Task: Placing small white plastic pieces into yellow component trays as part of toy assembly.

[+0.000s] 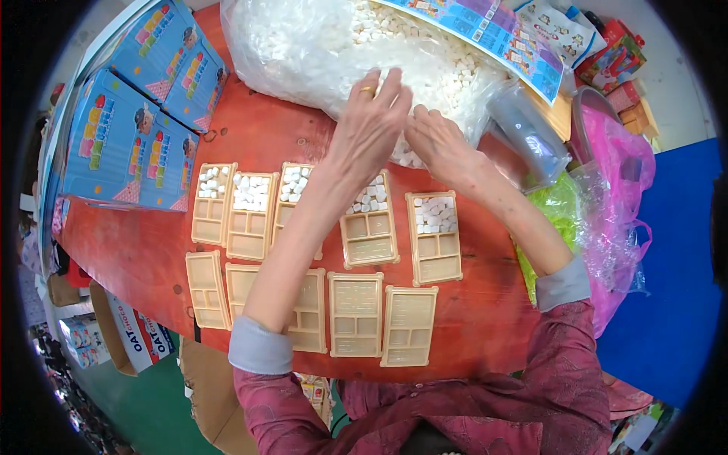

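My left hand reaches over the near edge of a large clear plastic bag full of small white pieces that look like mini marshmallows. Its fingers are stretched out and slightly apart. Close beside it, my right hand is at the bag's edge with fingers curled; whatever they hold is hidden. Below stand beige compartment trays in two rows. Those in the far row, such as the right-end tray, have white pieces in their top compartment. The near row, including one tray, shows bare compartments; my left forearm covers part of both rows.
Blue printed boxes are stacked at the left on the red table. A blue printed sheet lies over the bag. At the right are a clear plastic container, a pink bag and a green bag.
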The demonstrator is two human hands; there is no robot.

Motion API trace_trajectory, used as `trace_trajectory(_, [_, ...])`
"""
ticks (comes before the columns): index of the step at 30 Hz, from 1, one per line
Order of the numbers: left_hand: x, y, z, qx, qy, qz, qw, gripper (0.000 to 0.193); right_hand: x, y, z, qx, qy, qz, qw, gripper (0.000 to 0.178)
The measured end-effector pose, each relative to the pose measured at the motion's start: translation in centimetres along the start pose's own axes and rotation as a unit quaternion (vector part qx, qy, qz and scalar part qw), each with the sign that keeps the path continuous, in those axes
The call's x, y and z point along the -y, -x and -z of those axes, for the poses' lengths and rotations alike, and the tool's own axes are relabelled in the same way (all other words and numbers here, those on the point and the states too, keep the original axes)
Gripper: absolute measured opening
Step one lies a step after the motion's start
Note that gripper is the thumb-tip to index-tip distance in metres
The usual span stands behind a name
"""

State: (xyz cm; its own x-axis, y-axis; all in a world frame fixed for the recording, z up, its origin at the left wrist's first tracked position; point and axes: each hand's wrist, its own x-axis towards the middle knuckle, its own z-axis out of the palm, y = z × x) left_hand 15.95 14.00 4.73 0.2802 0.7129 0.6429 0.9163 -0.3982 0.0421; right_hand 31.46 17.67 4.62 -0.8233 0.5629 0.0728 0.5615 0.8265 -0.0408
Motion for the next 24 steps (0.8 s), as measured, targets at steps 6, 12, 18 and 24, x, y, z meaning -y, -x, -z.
trace_trajectory(6, [3.3, -0.7, -2.8, 0.181, -0.053, 0.094, 0.977, 0.033, -1.6, 0.7, -0.1, -0.048, -0.08, -0.03, 0.995, 0.013])
trace_trajectory(12, [5.2, 0.3, -3.2, 0.162, -0.004, 0.086, 0.983, 0.028, -3.3, -0.2, 0.4, -0.102, -0.142, -0.078, 0.982, 0.009])
trace_trajectory(18, [5.6, -0.4, -2.6, 0.078, 0.135, 0.18, 0.971, 0.018, -4.3, -3.1, 1.8, -0.322, -0.167, -0.118, 0.924, 0.012])
trace_trajectory(24, [6.4, -1.8, -0.5, -0.078, 0.284, 0.293, 0.91, 0.016, -9.3, -5.4, -2.1, -0.383, -0.105, -0.117, 0.91, 0.017])
